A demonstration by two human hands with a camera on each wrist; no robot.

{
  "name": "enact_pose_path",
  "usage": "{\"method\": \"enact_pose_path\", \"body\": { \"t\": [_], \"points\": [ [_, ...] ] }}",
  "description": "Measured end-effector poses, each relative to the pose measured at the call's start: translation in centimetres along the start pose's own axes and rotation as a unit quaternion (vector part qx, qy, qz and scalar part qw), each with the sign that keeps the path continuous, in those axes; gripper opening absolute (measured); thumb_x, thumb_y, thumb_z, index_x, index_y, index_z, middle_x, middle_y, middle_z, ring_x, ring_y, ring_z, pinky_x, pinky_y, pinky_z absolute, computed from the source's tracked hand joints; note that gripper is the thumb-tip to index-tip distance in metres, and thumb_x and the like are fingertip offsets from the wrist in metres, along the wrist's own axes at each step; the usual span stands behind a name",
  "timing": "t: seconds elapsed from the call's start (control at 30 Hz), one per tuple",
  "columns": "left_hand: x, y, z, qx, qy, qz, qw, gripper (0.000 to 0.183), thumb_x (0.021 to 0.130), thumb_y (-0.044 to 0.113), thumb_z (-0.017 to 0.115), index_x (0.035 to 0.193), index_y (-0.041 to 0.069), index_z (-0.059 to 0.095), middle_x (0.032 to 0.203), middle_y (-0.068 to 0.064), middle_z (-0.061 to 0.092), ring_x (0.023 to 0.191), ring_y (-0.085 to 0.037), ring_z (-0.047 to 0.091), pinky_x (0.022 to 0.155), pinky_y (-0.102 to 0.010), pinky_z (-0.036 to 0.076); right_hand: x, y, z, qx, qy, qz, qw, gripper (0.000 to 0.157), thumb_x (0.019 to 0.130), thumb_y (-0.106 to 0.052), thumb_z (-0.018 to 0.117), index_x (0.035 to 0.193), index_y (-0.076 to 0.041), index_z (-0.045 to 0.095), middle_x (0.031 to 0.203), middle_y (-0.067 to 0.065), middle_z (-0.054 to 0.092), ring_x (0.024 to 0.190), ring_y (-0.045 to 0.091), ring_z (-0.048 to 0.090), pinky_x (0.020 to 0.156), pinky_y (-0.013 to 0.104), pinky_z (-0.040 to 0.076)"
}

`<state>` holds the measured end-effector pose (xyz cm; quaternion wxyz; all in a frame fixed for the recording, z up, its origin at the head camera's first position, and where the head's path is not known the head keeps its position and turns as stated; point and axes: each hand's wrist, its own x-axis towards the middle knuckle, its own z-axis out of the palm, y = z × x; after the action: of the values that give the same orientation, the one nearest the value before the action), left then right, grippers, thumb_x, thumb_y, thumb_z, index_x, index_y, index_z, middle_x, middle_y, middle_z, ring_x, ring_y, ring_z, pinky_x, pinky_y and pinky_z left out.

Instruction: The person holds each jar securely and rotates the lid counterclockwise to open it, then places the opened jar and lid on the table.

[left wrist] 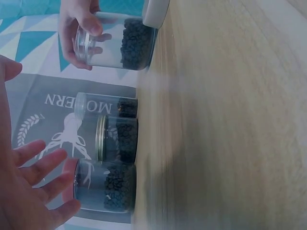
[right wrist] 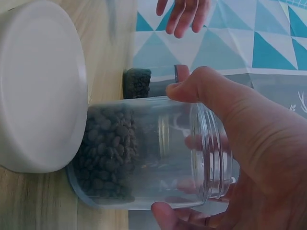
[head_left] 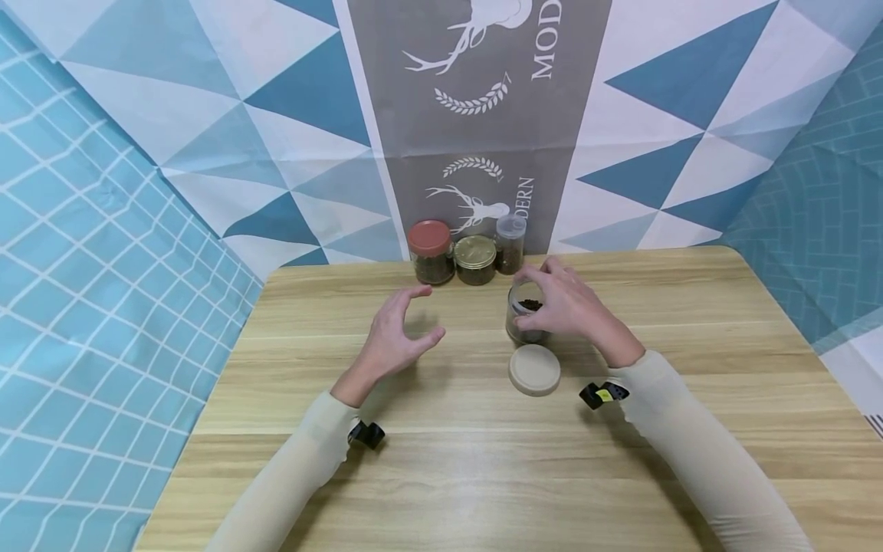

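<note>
My right hand [head_left: 567, 303] grips a clear, lidless glass jar [right wrist: 160, 153] near its threaded rim, thumb on one side and fingers on the other. Dark bean-like pieces [right wrist: 108, 153] fill the lower part of that jar, which stands upright on the table. Just in front of it lies a round off-white lid [head_left: 534, 369]. To the left, my left hand [head_left: 395, 337] hovers over the table with thumb and fingers spread apart, holding nothing.
Along the table's back edge stand a red-lidded jar [head_left: 431, 257], a gold-lidded jar [head_left: 476, 264] and a slim clear-capped jar [head_left: 510, 249], all with dark contents. Behind the wooden table [head_left: 455, 475] hangs a patterned cloth [head_left: 310, 153].
</note>
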<state>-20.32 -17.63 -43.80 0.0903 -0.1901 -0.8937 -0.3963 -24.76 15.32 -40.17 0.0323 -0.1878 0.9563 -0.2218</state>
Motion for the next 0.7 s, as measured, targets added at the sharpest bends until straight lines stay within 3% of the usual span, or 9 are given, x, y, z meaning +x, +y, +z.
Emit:
{"method": "enact_pose_path", "body": {
  "t": [0.27,0.4,0.7],
  "points": [
    [-0.2,-0.1,0.1,-0.002,-0.006,0.001,1.0000,0.079,0.092,0.043,0.080,0.160,0.008,0.057,0.161,-0.018,0.064,0.156,-0.042,0.055,0.133,-0.068,0.040,0.2,-0.5,-0.7,-0.007,-0.025,0.019,0.999,0.079,0.086,-0.049,0.090,0.155,-0.028,0.060,0.144,0.023,0.056,0.118,0.044,0.060,0.071,0.047,0.055],
    [-0.2,-0.2,0.3,0.000,-0.005,0.005,1.0000,0.080,0.092,0.042,0.080,0.159,0.006,0.057,0.160,-0.019,0.064,0.155,-0.042,0.055,0.132,-0.068,0.040,0.2,-0.8,-0.9,-0.009,-0.028,0.026,0.999,0.087,0.087,-0.062,0.088,0.161,-0.031,0.056,0.144,0.021,0.055,0.120,0.041,0.059,0.073,0.047,0.055],
    [-0.2,-0.2,0.4,0.004,-0.006,0.006,1.0000,0.079,0.093,0.040,0.081,0.159,0.003,0.057,0.160,-0.019,0.064,0.156,-0.042,0.055,0.132,-0.068,0.041,0.3,-1.2,-1.7,-0.003,-0.013,0.030,0.999,0.087,0.092,-0.082,0.071,0.162,-0.033,0.056,0.161,0.023,0.048,0.140,0.046,0.053,0.093,0.067,0.059]
  ]
}}
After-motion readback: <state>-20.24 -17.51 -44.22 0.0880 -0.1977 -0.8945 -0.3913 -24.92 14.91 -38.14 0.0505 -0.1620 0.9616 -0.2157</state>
